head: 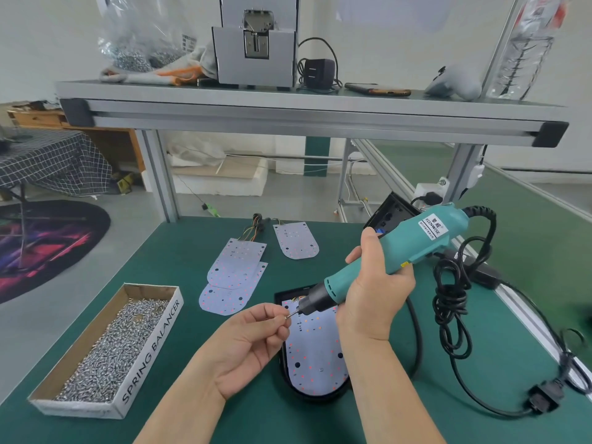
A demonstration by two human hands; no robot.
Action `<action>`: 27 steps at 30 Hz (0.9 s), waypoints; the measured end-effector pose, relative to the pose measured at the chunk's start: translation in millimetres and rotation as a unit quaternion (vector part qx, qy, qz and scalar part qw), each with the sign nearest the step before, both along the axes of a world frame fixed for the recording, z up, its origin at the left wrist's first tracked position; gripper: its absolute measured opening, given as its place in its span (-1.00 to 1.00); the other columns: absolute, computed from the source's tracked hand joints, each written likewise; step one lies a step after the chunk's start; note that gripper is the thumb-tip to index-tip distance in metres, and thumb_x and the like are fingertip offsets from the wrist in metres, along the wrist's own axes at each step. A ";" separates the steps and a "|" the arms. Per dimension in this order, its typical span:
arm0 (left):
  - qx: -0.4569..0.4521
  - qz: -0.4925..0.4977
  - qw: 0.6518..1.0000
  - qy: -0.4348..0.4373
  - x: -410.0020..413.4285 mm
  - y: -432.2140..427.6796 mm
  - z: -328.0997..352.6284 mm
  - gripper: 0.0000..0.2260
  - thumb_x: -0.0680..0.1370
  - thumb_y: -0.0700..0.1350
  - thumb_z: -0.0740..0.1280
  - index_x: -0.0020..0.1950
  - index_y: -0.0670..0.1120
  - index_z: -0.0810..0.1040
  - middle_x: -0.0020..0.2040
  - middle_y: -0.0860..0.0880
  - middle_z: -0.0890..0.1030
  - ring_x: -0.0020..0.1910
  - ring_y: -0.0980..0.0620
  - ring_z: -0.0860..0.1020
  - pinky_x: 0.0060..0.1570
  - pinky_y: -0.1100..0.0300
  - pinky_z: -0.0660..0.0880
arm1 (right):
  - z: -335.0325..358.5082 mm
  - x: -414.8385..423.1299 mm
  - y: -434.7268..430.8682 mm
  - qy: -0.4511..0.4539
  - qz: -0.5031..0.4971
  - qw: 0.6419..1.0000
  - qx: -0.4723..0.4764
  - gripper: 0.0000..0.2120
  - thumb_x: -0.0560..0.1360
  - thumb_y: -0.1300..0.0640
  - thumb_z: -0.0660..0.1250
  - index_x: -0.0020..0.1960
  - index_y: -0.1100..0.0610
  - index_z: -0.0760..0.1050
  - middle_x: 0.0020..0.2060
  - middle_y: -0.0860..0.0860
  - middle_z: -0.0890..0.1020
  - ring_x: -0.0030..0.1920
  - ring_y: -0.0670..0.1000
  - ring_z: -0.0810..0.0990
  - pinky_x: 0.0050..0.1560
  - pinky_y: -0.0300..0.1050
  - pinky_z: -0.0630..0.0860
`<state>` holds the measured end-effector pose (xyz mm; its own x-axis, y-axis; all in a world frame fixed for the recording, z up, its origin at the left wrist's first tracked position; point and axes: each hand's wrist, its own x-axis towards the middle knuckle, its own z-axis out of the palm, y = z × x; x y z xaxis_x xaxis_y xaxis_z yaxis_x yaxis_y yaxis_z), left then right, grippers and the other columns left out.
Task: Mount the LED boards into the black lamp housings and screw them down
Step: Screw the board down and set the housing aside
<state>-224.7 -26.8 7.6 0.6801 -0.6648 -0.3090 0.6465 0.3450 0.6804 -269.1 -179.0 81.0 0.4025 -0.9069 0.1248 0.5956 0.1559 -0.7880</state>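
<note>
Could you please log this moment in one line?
left hand pinches silver screw; right hand grips teal electric screwdriver; white LED board in black housing

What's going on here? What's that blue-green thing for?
A person is putting a lamp together. Their right hand grips an electric screwdriver, and their left hand pinches a tiny screw up to its tip. Right below, a white LED board lies inside a black lamp housing on the green table, ready for that screw. Spare boards lie further back, and a cardboard box full of screws sits on the left.
</note>
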 end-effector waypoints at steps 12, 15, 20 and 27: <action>0.016 0.045 0.998 -0.045 -5.4 -3.8 0.0 -0.91 0.33 -0.39 0.43 -0.20 -0.25 0.64 -0.20 -0.20 0.60 -0.32 0.01 0.59 -0.35 0.31 0.56 | -2.6 3.6 -1.7 0.007 -0.010 1.000 0.005 -0.83 0.38 0.06 0.45 -0.26 0.00 0.47 -0.48 -0.01 0.50 -0.42 -0.02 0.44 -0.23 -0.06 0.40; 0.001 0.094 0.993 -0.072 -9.6 -8.4 -1.9 -0.91 0.32 -0.36 0.44 -0.22 -0.24 0.63 -0.22 -0.17 0.60 -0.31 0.02 0.59 -0.29 0.31 0.57 | -3.6 5.4 -2.4 0.014 -0.016 1.000 0.017 -0.80 0.38 0.04 0.45 -0.22 0.06 0.44 -0.48 -0.02 0.51 -0.42 -0.01 0.45 -0.25 -0.08 0.42; -0.003 0.131 0.984 -0.119 -16.1 -18.7 -6.4 -0.87 0.30 -0.31 0.47 -0.18 -0.21 0.62 -0.18 -0.16 0.60 -0.27 0.02 0.57 -0.16 0.29 0.57 | -6.9 10.0 -8.4 0.032 -0.047 0.996 0.061 -0.80 0.41 0.02 0.46 -0.18 0.04 0.45 -0.49 -0.05 0.51 -0.42 -0.04 0.46 -0.26 -0.08 0.45; 0.050 0.100 0.986 -0.126 -8.4 -13.6 -9.1 -0.61 0.30 -0.25 0.58 0.11 -0.13 0.68 -0.14 -0.16 0.64 -0.21 0.01 0.59 -0.10 0.21 0.54 | -11.6 17.3 -16.6 0.026 -0.042 0.998 0.050 -0.80 0.39 0.03 0.46 -0.21 0.05 0.45 -0.48 -0.03 0.52 -0.40 -0.01 0.46 -0.23 -0.05 0.44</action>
